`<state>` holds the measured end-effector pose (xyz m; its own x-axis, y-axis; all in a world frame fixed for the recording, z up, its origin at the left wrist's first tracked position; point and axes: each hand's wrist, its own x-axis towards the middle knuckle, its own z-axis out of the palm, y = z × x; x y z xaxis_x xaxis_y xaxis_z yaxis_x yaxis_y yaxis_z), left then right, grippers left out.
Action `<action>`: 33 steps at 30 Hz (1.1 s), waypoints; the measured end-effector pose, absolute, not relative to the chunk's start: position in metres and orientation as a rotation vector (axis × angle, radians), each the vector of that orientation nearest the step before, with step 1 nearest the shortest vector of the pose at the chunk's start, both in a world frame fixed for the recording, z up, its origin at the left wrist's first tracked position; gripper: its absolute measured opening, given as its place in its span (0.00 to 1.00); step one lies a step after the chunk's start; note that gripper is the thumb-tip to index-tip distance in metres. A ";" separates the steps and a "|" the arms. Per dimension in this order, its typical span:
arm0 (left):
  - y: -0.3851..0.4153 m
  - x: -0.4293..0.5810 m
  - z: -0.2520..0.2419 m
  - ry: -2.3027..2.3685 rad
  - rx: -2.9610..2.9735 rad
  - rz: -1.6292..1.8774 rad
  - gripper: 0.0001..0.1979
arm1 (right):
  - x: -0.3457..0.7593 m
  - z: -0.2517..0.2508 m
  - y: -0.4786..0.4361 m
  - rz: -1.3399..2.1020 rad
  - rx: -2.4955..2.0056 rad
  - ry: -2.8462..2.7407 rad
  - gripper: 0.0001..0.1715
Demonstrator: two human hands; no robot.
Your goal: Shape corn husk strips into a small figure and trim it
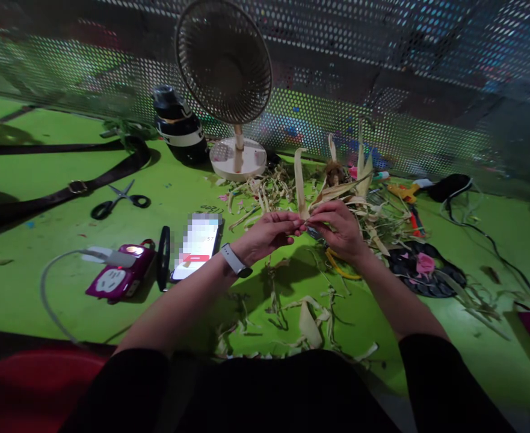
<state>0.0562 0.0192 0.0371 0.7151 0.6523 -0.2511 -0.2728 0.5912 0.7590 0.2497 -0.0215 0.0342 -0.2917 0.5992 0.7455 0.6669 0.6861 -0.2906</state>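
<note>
My left hand (271, 233) and my right hand (337, 227) meet above the green table (43, 300), fingers pinched together on a pale dried husk strip (299, 180) that stands up between them. A white watch sits on my left wrist. A heap of dried husk strips (359, 192) lies just behind my hands, and more scraps (310, 322) are scattered on the table under my forearms.
A small desk fan (228, 78) stands at the back before a perforated metal screen. Left of my hands lie a phone (198, 243), a purple power strip (118, 273), scissors (120, 198) and a dark strap (66, 192). A dark bottle (178, 126), black pads (422, 270) and cables (494, 240) lie around.
</note>
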 end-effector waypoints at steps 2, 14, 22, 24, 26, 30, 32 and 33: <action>0.018 0.057 0.037 0.539 0.767 0.582 0.07 | 0.247 0.033 -0.023 -0.111 -1.027 -1.959 0.02; 0.007 0.065 0.030 0.497 0.920 0.745 0.11 | 0.230 0.030 -0.030 -0.033 -1.211 -1.727 0.02; 0.012 0.062 0.027 0.499 1.006 0.718 0.11 | 0.234 0.030 -0.026 0.357 -1.175 -1.643 0.07; 0.013 0.062 0.028 0.505 1.029 0.717 0.11 | 0.235 0.028 -0.024 0.495 -1.188 -1.565 0.11; 0.013 0.063 0.028 0.501 1.058 0.726 0.11 | 0.235 0.026 -0.022 0.588 -1.204 -1.503 0.14; 0.013 0.066 0.027 0.501 1.163 0.749 0.11 | 0.235 0.025 -0.021 0.609 -1.228 -1.519 0.13; 0.013 0.067 0.026 0.515 1.209 0.746 0.10 | 0.235 0.026 -0.022 0.478 -1.228 -1.581 0.10; 0.013 0.067 0.025 0.517 1.217 0.745 0.10 | 0.235 0.026 -0.022 0.386 -1.228 -1.615 0.09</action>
<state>0.0674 0.0134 0.0253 0.6617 0.7490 0.0329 -0.2317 0.1626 0.9591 0.2349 -0.0221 0.0263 0.0469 0.8501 0.5245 0.5215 0.4270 -0.7387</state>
